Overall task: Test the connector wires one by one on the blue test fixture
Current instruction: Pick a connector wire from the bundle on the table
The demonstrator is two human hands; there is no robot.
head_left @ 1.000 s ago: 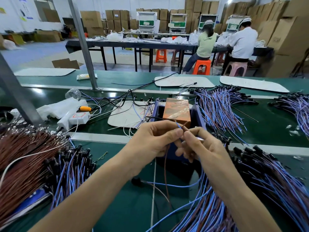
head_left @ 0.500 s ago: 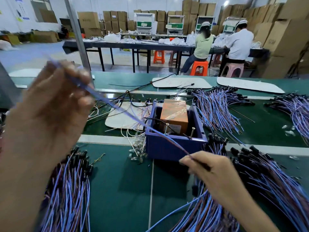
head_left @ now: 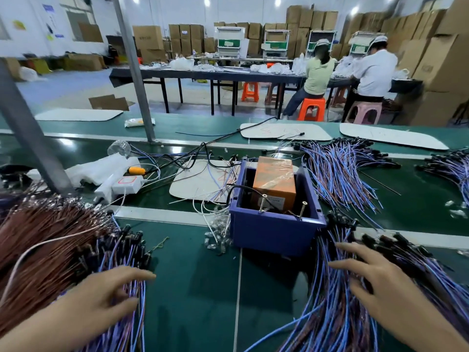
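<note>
Head view: our left hand [head_left: 101, 298] lies with fingers [head_left: 134, 273] wide on the left pile of connector wires [head_left: 127, 255]. Our right hand [head_left: 375, 283], equally open and holding nothing, spreads over the right pile [head_left: 337, 301]. Between them on the bench [head_left: 193, 288] stands the blue test fixture [head_left: 274, 235], holding a tape-wrapped orange box [head_left: 275, 181] and two screws [head_left: 262, 203]. We cannot read the box label.
</note>
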